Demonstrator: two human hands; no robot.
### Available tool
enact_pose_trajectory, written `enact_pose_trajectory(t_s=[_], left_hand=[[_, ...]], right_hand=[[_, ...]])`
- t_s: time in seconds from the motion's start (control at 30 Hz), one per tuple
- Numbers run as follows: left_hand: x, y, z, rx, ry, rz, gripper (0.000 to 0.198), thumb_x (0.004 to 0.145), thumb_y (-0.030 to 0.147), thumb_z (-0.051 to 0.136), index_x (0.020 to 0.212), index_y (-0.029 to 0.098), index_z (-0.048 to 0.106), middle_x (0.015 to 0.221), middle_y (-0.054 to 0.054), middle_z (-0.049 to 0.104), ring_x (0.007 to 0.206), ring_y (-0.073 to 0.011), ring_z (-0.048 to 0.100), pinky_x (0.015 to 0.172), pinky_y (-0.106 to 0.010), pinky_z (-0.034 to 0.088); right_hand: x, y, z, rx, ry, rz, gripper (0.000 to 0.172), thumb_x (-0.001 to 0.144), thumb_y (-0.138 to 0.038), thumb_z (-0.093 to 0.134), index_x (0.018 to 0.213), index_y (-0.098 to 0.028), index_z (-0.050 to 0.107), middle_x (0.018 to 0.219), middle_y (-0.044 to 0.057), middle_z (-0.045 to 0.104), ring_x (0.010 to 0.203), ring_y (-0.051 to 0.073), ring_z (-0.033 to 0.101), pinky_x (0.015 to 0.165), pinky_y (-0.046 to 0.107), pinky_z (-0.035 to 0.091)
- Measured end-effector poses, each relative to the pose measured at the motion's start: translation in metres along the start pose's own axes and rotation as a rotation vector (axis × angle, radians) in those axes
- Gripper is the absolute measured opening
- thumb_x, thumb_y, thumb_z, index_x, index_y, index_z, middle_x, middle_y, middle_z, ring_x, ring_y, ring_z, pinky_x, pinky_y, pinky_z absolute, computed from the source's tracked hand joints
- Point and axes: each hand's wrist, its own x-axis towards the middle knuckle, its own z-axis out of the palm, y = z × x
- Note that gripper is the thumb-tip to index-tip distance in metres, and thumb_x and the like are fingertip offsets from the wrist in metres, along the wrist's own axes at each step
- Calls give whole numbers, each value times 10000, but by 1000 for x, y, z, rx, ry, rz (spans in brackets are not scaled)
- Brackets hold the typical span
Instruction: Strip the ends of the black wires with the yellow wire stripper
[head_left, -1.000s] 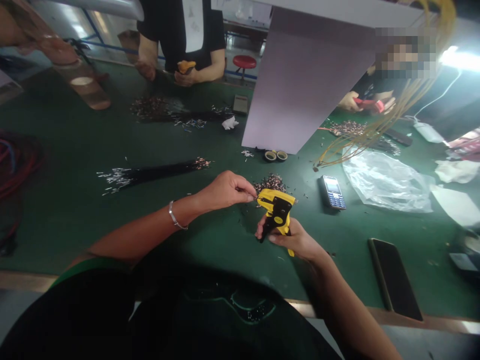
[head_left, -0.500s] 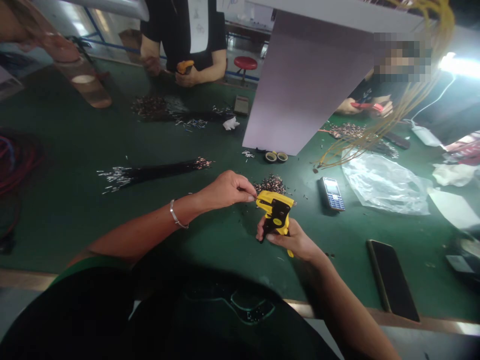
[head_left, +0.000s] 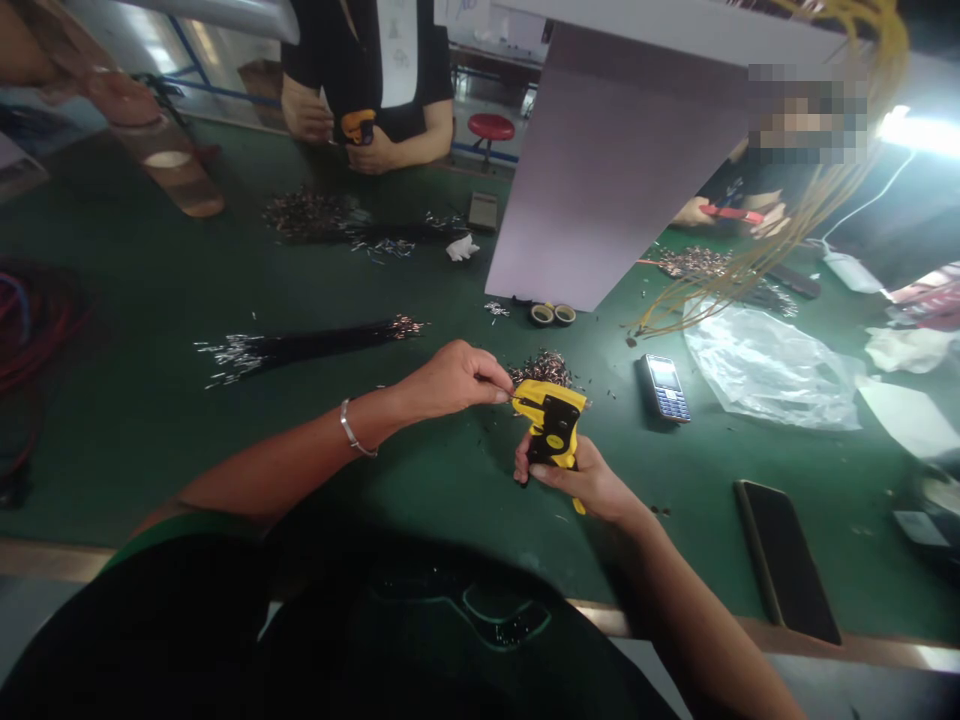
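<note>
Head view: wire stripper (head_left: 553, 425) half-hidden in right hand (head_left: 585, 482).

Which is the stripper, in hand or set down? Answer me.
In hand: the right hand wraps around the stripper, holding it up beside the left fingertips.

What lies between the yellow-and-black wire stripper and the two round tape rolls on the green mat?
A heap of short wire pieces, in the head view, just above the stripper.

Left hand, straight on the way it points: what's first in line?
The yellow wire stripper held in the right hand. The left hand's fingertips are almost at its near end, though depth is hard to judge from this view.
</note>
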Motion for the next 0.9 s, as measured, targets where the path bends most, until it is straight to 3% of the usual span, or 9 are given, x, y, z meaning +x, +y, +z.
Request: enact_pose_trajectory(t_s=[0.9], left_hand=[[2, -2, -3, -51, -23, 18, 100, 674, 145, 675, 711, 174, 763, 697, -16, 668, 622, -88, 557, 640, -248, 452]], right_hand=[[1, 5, 2, -72, 9, -8, 208, 862, -345, 661, 929, -156, 605, 786, 57, 627, 708, 181, 566, 666, 323, 439]])
